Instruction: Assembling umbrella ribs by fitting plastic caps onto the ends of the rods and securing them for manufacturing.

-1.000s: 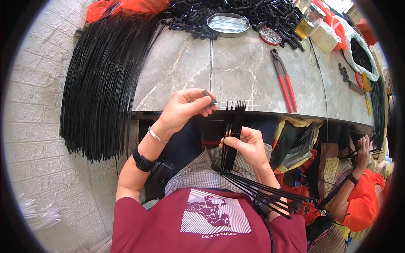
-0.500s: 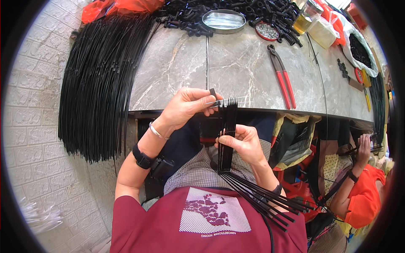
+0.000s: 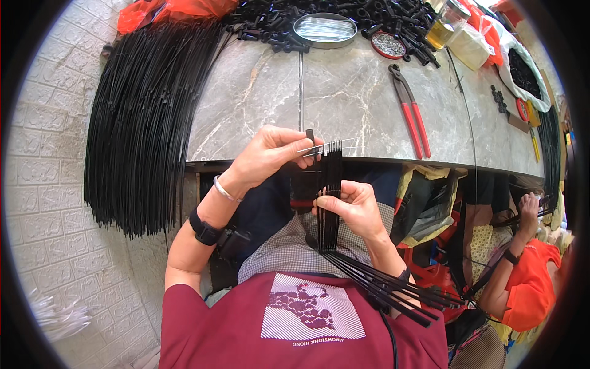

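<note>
A: What's different from a moment ago?

B: The left hand [image 3: 270,157] has come in toward the right. A second ago it pinched a small dark piece [image 3: 310,136] a little apart from the rods; now its fingers are closed on that piece and on a thin silvery wire [image 3: 319,149] right at the tips of the bundle of black rods [image 3: 332,190].

A: And the other hand?

B: The right hand [image 3: 353,206] stays wrapped around the bundle at mid-length, holding it upright over the lap, just at the near edge of the counter [image 3: 350,98]. The rods' lower ends fan out to the right across the maroon shirt [image 3: 295,332].

A: So what does it mean?

B: My reading: the wire is being threaded across the rod tips, so the joining step looks under way, not finished.

A: What's on the counter?

B: It's grey marbled stone. Red-handled pliers [image 3: 410,111] lie to the right, a round tin of wires [image 3: 324,29] sits far centre, and a heap of small black parts [image 3: 369,15] runs along the far edge beside a jar of yellowish liquid [image 3: 447,26]. A big sheaf of long black rods [image 3: 147,117] hangs off the left end.

A: The room?

B: Whitish embossed brick wall [image 3: 37,172] at left; another person in orange [image 3: 522,289] works at lower right.
</note>
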The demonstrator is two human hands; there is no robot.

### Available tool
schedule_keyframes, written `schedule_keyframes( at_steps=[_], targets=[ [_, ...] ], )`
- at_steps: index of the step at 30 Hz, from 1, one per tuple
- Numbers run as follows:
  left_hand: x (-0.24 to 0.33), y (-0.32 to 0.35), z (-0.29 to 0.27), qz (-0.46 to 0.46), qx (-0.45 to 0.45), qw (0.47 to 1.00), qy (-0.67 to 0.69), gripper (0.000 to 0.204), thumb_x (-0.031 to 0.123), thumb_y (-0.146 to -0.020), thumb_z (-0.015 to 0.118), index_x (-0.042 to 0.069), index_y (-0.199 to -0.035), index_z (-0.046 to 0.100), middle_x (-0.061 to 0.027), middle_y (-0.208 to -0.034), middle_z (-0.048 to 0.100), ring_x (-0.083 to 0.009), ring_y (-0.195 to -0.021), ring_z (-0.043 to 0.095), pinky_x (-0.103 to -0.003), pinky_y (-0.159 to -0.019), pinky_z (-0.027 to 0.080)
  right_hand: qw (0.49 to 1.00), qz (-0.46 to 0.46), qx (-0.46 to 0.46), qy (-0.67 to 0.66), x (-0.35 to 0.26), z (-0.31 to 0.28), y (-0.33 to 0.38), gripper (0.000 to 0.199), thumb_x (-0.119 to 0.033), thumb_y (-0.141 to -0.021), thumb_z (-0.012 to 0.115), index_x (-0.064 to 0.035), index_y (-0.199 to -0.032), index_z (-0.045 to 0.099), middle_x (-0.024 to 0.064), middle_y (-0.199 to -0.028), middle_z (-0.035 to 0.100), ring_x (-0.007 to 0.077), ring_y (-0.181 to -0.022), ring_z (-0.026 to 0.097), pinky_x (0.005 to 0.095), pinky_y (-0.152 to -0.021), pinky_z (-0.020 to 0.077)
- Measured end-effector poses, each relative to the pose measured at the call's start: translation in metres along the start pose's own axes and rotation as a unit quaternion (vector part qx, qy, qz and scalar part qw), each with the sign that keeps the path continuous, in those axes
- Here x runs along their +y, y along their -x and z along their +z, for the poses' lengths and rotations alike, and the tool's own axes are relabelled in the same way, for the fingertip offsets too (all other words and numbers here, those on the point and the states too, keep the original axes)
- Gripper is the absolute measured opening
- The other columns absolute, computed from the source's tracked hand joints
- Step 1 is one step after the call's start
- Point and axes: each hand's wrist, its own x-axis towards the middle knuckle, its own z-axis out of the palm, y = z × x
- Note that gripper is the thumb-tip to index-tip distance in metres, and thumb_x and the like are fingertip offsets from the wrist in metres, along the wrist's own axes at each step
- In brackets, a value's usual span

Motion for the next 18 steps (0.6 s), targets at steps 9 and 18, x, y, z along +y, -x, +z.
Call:
schedule_keyframes(
  at_steps=[9,18],
  targets=[
    [0.010,0.011,0.003,-0.002,-0.018,0.998,0.064,0.038,0.025,-0.102,0.052,-0.007,-0.123,0.060,-0.0171,-0.109,0.068,-0.0202,-0.100,0.068,-0.029,-0.086,0.055,0.999,-0.015,0.029,0.025,-0.001,0.007,0.003,0.010,0.002,-0.085,0.070,0.0028,-0.094,0.070,0.0080,-0.083,0.071,0.0129,-0.073,0.067,0.0263,-0.069,0.0561],
    [0.005,0.016,0.022,0.045,0.041,0.997,-0.047,0.031,0.006,-0.094,0.064,-0.006,-0.122,0.060,-0.0130,-0.109,0.069,-0.0171,-0.099,0.066,-0.030,-0.086,0.056,0.999,-0.009,0.025,0.021,-0.007,0.009,0.007,0.011,0.002,-0.085,0.070,0.0027,-0.095,0.070,0.0068,-0.083,0.071,0.0119,-0.074,0.067,0.0255,-0.069,0.0550]
  ],
)
